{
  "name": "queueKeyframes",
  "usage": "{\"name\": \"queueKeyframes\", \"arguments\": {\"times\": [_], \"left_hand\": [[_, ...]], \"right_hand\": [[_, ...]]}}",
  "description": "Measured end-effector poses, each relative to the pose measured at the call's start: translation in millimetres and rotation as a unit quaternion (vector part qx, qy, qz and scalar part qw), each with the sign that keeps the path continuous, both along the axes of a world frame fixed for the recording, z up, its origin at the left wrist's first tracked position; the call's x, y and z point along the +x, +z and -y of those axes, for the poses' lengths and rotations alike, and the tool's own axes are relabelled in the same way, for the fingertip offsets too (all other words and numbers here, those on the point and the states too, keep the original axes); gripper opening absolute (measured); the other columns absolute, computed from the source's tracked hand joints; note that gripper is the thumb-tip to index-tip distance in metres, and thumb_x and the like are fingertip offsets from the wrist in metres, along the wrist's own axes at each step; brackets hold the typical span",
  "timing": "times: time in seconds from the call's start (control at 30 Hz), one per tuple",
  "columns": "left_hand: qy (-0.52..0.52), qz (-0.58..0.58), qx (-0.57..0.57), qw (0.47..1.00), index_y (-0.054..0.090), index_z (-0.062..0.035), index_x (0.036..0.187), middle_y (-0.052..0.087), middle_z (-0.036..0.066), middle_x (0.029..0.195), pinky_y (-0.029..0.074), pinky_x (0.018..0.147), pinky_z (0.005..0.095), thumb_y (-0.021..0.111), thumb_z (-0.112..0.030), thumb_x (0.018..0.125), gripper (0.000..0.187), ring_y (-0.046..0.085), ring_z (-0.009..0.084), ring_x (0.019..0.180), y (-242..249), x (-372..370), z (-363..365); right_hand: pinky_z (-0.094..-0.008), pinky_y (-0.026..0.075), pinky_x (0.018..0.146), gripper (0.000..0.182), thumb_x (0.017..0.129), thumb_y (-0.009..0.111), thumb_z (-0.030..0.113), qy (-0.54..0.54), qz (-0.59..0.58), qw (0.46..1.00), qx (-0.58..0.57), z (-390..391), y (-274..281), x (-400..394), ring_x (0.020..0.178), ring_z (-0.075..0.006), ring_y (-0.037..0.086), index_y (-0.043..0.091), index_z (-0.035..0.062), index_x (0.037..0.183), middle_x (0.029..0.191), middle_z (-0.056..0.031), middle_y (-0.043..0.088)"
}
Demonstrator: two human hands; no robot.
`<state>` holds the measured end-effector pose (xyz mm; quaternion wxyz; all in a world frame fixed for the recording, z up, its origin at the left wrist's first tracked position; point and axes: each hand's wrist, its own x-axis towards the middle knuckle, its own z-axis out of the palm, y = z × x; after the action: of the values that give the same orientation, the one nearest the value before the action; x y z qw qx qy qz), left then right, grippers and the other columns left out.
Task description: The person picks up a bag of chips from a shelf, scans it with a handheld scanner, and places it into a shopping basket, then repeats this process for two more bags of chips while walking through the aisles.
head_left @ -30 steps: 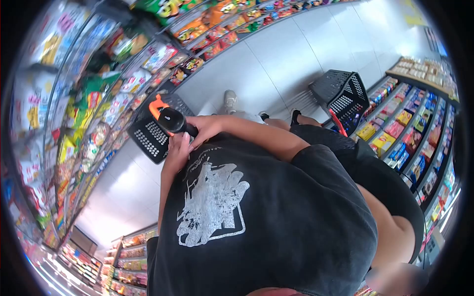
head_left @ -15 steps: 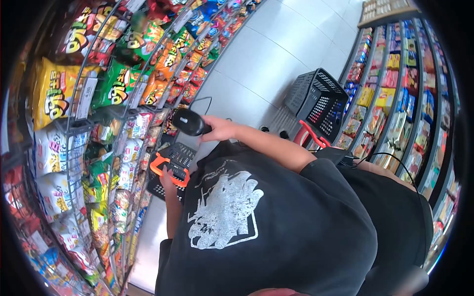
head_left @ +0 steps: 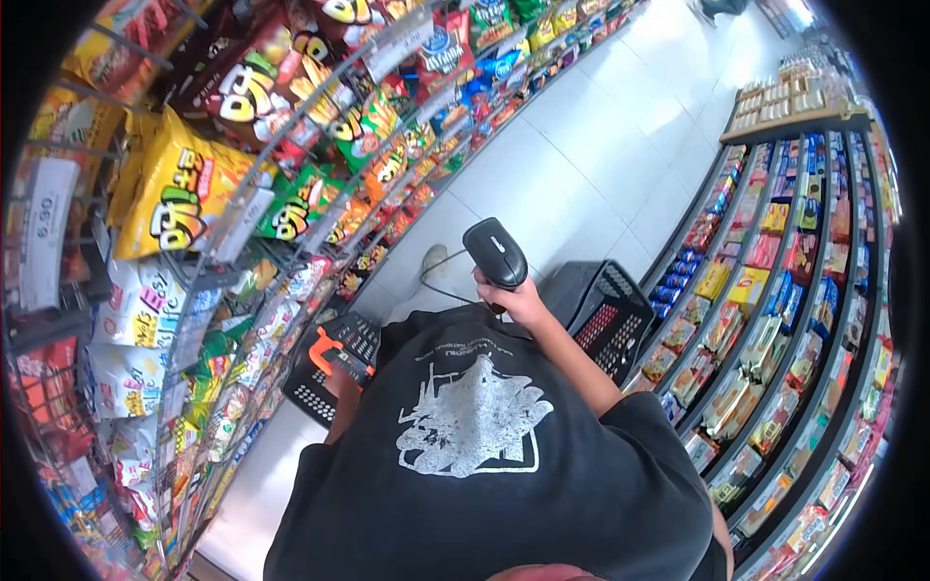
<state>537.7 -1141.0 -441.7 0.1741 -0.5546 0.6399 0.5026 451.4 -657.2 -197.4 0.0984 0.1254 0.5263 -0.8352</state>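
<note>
My right hand (head_left: pixel 511 298) is closed around the grip of a black handheld barcode scanner (head_left: pixel 495 254), which I hold out in front of my chest over the aisle floor. A thin dark cable (head_left: pixel 448 290) hangs beside the scanner. Low on the left, my left hand (head_left: pixel 343 385) is closed on the orange handle (head_left: pixel 327 351) of a black perforated shopping basket (head_left: pixel 315 392). My forearm and dark shirt cover part of that basket, and the fingers are partly hidden.
Bagged snacks (head_left: pixel 184 194) fill wire shelves close on my left, with price tags (head_left: pixel 46 232) along them. Packed shelves (head_left: pixel 775 290) line the right side. A second black basket (head_left: pixel 605 320) stands at the right, near those shelves. Pale floor tiles (head_left: pixel 572 165) run between.
My right hand has swung the scanner rightward, away from the snack shelf. My view has turned, and the other person at the right has mostly left view. My left hand stays at the basket handle.
</note>
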Motion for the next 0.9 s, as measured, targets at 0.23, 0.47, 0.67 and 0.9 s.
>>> {"name": "queueKeyframes", "arguments": {"times": [0.23, 0.47, 0.67, 0.9], "left_hand": [[0.004, 0.037, 0.005, 0.999, 0.070, 0.0020, 0.098, 0.068, 0.011, 0.085, 0.053, 0.069, 0.0384, 0.061, -0.036, 0.089, 0.040, 0.067, 0.0251, 0.076, -3, -35, 3], [0.012, 0.049, -0.006, 0.999, 0.070, 0.0019, 0.098, 0.068, 0.011, 0.083, 0.053, 0.066, 0.0389, 0.060, -0.034, 0.088, 0.039, 0.068, 0.0253, 0.074, -14, -60, -26], [0.046, 0.033, -0.028, 0.998, 0.070, 0.0018, 0.097, 0.068, 0.011, 0.082, 0.052, 0.063, 0.0394, 0.059, -0.033, 0.087, 0.038, 0.068, 0.0255, 0.071, -19, -89, -86], [0.066, 0.022, -0.063, 0.996, 0.070, 0.0017, 0.097, 0.068, 0.012, 0.080, 0.052, 0.060, 0.0400, 0.058, -0.032, 0.085, 0.038, 0.068, 0.0258, 0.069, -31, -113, -159]], "right_hand": [[-0.0280, 0.049, 0.077, 0.036, 0.080, 0.072, 0.001, -0.014, -0.020, 0.999, 0.032, -27, 19, -73, 0.090, -0.0095, 0.059, 0.060, 0.0023, 0.114, 0.101, -0.0024, 0.064], [-0.0271, 0.044, 0.059, 0.036, 0.078, 0.072, 0.002, -0.093, -0.024, 0.995, -0.016, -54, 7, -103, 0.070, -0.0116, 0.056, 0.060, 0.0007, 0.112, 0.093, -0.0043, 0.061], [-0.0277, 0.048, 0.072, 0.026, 0.079, 0.075, 0.004, -0.013, -0.062, 0.983, 0.169, -155, -1, -122, 0.080, -0.0087, 0.056, 0.062, 0.0020, 0.101, 0.088, -0.0001, 0.062], [-0.0282, 0.049, 0.066, 0.020, 0.076, 0.077, 0.006, 0.019, -0.068, 0.968, 0.239, -284, 36, -118, 0.072, -0.0095, 0.058, 0.064, 0.0023, 0.091, 0.080, -0.0021, 0.065]]}}
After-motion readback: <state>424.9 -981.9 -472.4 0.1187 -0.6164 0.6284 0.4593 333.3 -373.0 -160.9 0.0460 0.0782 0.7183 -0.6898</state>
